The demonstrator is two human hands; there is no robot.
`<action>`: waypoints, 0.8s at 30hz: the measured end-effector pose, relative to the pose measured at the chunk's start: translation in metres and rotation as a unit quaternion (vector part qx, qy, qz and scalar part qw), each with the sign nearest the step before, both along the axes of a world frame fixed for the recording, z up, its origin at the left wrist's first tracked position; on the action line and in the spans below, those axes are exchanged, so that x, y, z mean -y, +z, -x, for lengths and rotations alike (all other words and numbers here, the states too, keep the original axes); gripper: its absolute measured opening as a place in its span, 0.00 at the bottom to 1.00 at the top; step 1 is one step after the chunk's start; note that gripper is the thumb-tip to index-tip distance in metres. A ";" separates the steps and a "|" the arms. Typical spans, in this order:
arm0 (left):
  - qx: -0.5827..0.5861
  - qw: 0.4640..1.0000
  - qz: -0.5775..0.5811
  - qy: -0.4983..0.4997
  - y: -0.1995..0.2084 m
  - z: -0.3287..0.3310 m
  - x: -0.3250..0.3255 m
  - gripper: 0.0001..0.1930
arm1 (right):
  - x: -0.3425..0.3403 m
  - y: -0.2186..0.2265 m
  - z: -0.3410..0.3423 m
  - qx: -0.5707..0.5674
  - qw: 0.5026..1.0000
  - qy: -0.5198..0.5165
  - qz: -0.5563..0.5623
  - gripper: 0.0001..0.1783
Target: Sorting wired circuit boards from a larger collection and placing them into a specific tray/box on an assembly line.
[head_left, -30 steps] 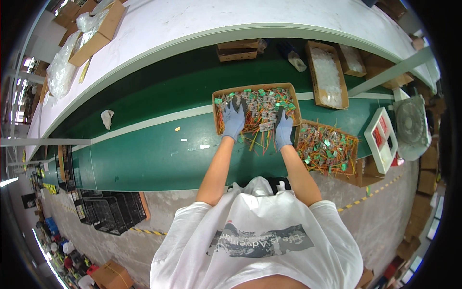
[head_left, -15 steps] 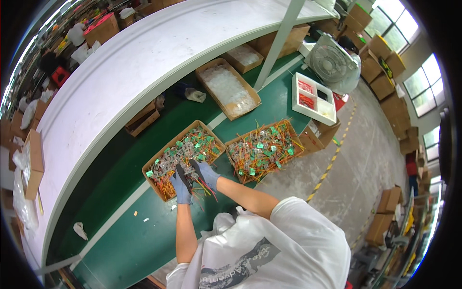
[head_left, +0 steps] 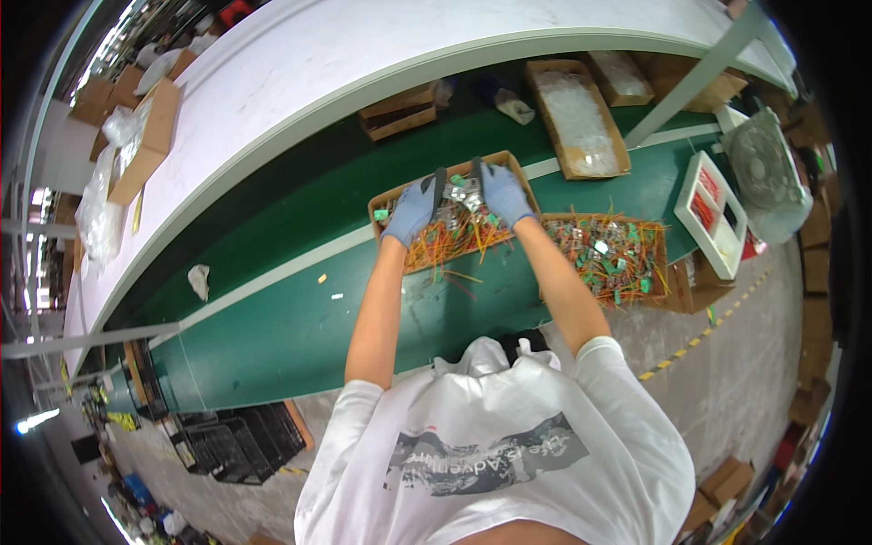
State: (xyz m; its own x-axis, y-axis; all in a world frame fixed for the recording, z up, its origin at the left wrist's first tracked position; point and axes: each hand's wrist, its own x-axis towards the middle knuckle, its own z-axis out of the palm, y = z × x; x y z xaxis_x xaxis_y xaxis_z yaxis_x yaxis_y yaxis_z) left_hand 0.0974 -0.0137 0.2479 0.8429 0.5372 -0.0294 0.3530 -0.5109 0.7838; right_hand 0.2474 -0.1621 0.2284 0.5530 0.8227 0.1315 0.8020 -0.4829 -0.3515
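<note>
Both my hands wear grey-blue gloves with black finger parts, and both are in a shallow cardboard box [head_left: 525,173] on the green bench. Many small wired parts [head_left: 463,238] fill it: clear and green pieces with orange, yellow and red wires. My left hand [head_left: 414,211] lies on the left side of the heap, fingers stretched toward the far rim. Opposite it, my right hand [head_left: 502,193] rests on the right side, its fingers also stretched out. A clump of clear, silvery pieces [head_left: 465,195] shows between the two hands. My palms and the parts beneath them are hidden.
A second box of similar wired parts [head_left: 604,254] stands right of the first, partly behind my right forearm. Beyond are a carton of clear pieces [head_left: 577,123], a white divided tray [head_left: 718,232] and a fan [head_left: 763,163]. A white shelf [head_left: 300,68] overhangs the bench's far side.
My view has swung left, so the boxes appear higher and farther right. My hands have moved apart within the box, and the wires that hung below my right hand no longer hang from it.
</note>
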 end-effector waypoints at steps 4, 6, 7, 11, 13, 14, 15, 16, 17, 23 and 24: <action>-0.093 0.992 -0.052 0.060 -0.026 0.069 -0.031 0.18 | 0.055 -0.030 -0.024 0.002 0.983 -0.044 0.181 0.19; -0.060 0.978 -0.142 0.140 -0.030 0.101 -0.003 0.17 | 0.126 -0.067 -0.040 -0.004 0.977 -0.204 -0.061 0.20; -0.114 0.973 -0.093 0.180 -0.035 0.120 0.014 0.17 | 0.159 -0.051 -0.033 -0.033 0.974 -0.203 -0.099 0.19; -0.310 0.937 -0.036 0.157 -0.091 0.192 0.092 0.18 | 0.258 -0.051 -0.003 -0.154 0.887 -0.398 -0.175 0.20; -0.310 0.942 -0.002 0.131 -0.111 0.182 0.121 0.20 | 0.314 -0.082 0.010 -0.323 0.718 -0.491 -0.373 0.20; -0.264 0.955 -0.044 0.131 -0.113 0.166 0.132 0.24 | 0.336 -0.095 0.025 -0.346 0.667 -0.515 -0.412 0.19; -0.215 0.964 -0.085 0.131 -0.117 0.150 0.136 0.29 | 0.355 -0.106 0.040 -0.365 0.613 -0.535 -0.452 0.19; -0.210 0.966 -0.078 0.131 -0.128 0.137 0.136 0.29 | 0.375 -0.117 0.057 -0.390 0.628 -0.520 -0.428 0.18; -0.218 0.955 -0.105 0.169 -0.146 0.127 0.134 0.33 | 0.388 -0.122 0.069 -0.415 0.644 -0.501 -0.403 0.17; -0.149 0.969 -0.148 0.129 -0.201 0.145 0.161 0.23 | 0.471 -0.182 0.143 -0.478 0.577 -0.602 -0.278 0.15; -0.122 0.978 -0.152 0.077 -0.208 0.154 0.163 0.20 | 0.490 -0.196 0.146 -0.522 0.542 -0.623 -0.213 0.14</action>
